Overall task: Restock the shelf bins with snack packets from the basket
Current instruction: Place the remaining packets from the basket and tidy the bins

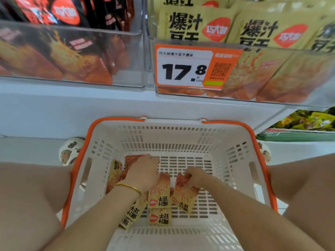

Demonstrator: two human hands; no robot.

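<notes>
One wide-angle camera, worn on the head, looks forward and steeply down into the white basket [174, 140] from close above. The basket fills the lower middle of the view, between the person's knees [32, 187]. Both forearms [101, 211] enter from the bottom edge. Beyond the basket, the white shelf [72, 109], clear bins [137, 57] and price tag [183, 67] loom near, and the lines bow at the edges.

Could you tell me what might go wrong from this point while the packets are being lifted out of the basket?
1. The right hand pinches one yellow packet by its end only; it may slip back into the basket.
2. The yellow-packet bin already looks packed above its rim, so more could tip out.
3. The black-packet bin sits beside it; a mix-up is possible.
</notes>
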